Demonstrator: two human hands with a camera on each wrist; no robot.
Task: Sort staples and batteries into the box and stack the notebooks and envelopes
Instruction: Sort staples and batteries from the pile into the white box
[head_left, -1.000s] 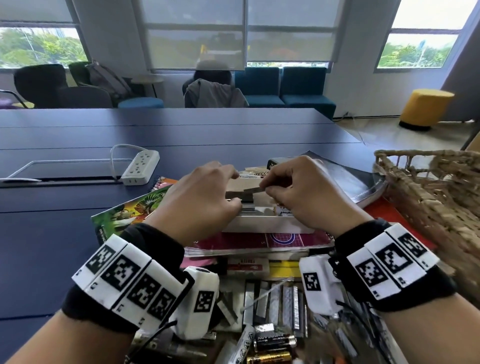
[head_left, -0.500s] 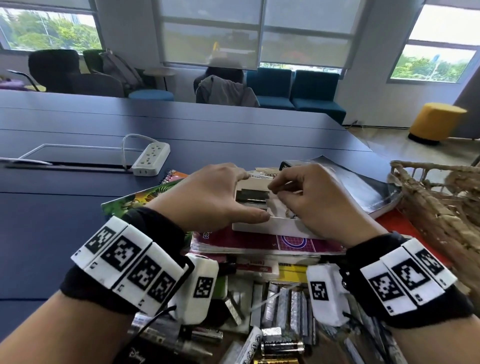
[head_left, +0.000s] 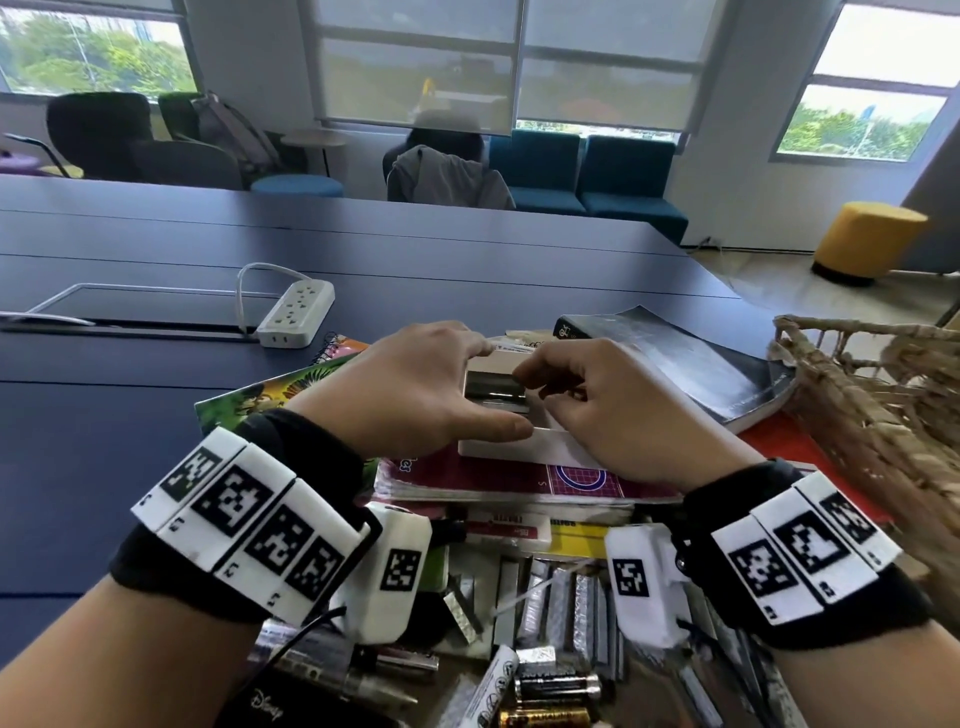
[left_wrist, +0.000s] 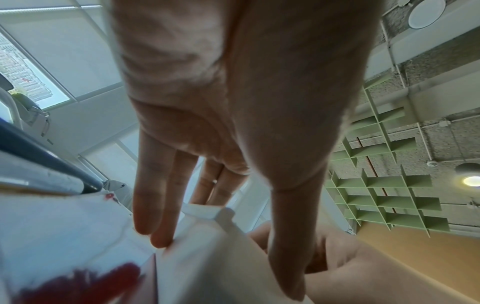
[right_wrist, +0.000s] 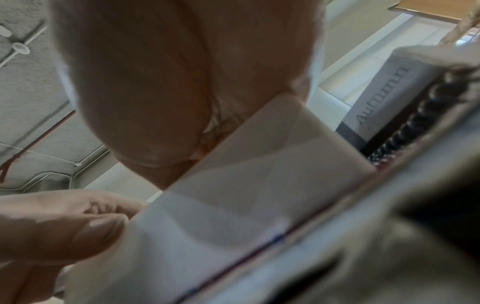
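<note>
A small white box (head_left: 524, 451) sits on a red notebook (head_left: 519, 480) in the head view. Dark staple strips (head_left: 493, 388) lie inside it. My left hand (head_left: 457, 387) grips the box, thumb on the near wall and fingers on the far edge; the left wrist view shows those fingers (left_wrist: 161, 226) touching the box (left_wrist: 207, 257). My right hand (head_left: 550, 384) hovers over the box, its curled fingertips on the right end of the top strip. Loose staple strips (head_left: 561, 603) and batteries (head_left: 556, 688) lie near my wrists. A green notebook (head_left: 270, 395) pokes out at the left.
A thick black book (head_left: 691, 358) lies behind the right hand, and a wicker basket (head_left: 883, 395) stands at the right. A white power strip (head_left: 296, 314) rests on the blue table farther left. Small red and yellow packets (head_left: 576, 538) lie under the red notebook's near edge.
My right hand has brought the staple strip down from above the box into it. The left hand has kept its hold on the box.
</note>
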